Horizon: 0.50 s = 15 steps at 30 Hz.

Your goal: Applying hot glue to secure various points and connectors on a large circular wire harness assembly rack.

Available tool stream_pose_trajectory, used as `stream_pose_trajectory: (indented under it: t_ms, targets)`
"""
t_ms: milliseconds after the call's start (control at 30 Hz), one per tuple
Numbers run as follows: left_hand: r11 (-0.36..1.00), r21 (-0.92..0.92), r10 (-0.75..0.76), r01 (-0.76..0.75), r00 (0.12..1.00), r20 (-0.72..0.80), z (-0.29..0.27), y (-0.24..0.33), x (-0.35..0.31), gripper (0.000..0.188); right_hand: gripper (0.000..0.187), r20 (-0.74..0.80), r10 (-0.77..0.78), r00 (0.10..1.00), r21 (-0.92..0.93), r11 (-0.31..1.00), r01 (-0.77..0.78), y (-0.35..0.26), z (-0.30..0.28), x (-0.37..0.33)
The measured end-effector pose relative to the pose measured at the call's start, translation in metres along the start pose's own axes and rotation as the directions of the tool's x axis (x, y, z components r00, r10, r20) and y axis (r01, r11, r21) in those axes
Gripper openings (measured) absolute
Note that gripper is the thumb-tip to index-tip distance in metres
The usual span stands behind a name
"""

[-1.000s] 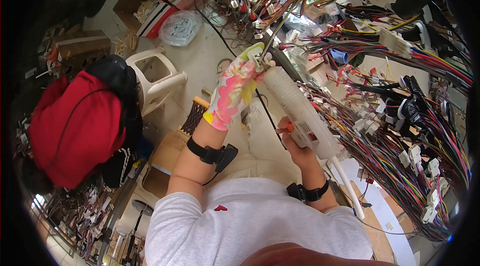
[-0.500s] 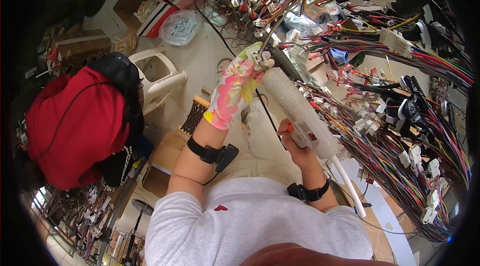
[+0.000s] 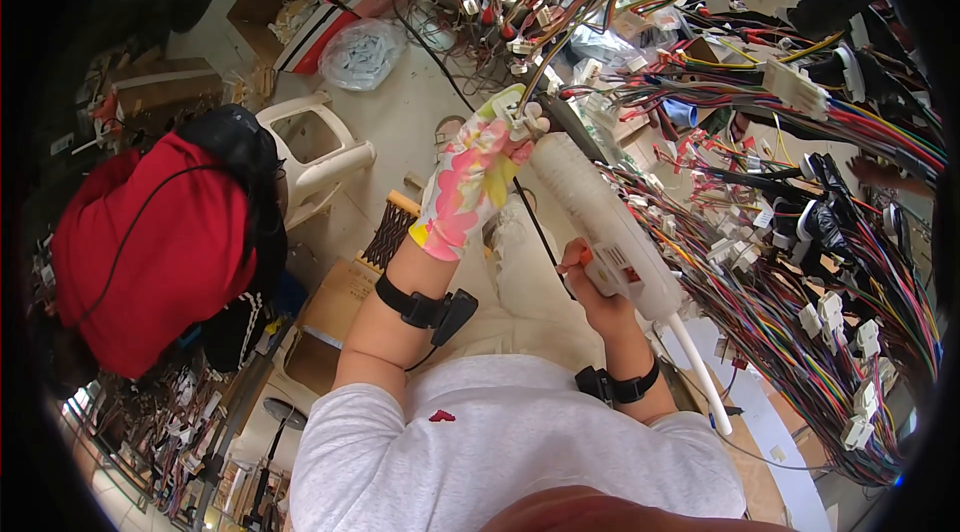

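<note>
My left hand (image 3: 478, 167), in a sleeve-like glove with pink and yellow flowers, pinches a white wire connector (image 3: 514, 110) with wires running up from it. In my right hand (image 3: 597, 304) is a hot glue gun (image 3: 600, 212) with a translucent whitish body and an orange trigger. Its front end is close to my left fingertips; whether it touches the connector I cannot tell. A white glue stick (image 3: 702, 367) sticks out of the gun's rear, toward my right arm.
Bundles of coloured wires (image 3: 740, 282) with white connectors fill the right side. A person in red (image 3: 155, 242) is at left, beside a white plastic chair (image 3: 315, 152). An open cardboard box (image 3: 325, 317) and a bag of parts (image 3: 362, 54) stand nearby. A dark hand-like shape (image 3: 888, 175) shows far right.
The glue gun has shifted slightly to the right and turned a little in my right hand. My left hand keeps its place on the connector. A dark shape has appeared at far right.
</note>
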<state>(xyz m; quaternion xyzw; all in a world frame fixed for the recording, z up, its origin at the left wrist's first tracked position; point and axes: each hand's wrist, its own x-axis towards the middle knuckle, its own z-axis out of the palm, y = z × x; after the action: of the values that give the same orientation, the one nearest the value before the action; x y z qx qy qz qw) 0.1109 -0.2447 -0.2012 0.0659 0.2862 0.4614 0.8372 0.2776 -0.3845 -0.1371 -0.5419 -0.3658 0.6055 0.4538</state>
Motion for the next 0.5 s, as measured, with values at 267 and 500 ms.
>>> stream_pose_trajectory:
  t_ms: [267, 500]
  targets:
    - [0.999, -0.020, 0.033, -0.034, 0.999, -0.013, 0.0007, -0.0008, -0.0010, 0.043, 0.040, 0.006, 0.004, 1.000, -0.062, 0.998, -0.003, 0.0017, -0.0022, 0.0011]
    - [0.997, -0.079, 0.009, -0.011, 1.000, -0.018, -0.0002, -0.0017, -0.0001, 0.043, 0.035, -0.007, 0.002, 1.000, -0.072, 0.997, -0.002, 0.0032, -0.0055, -0.0001]
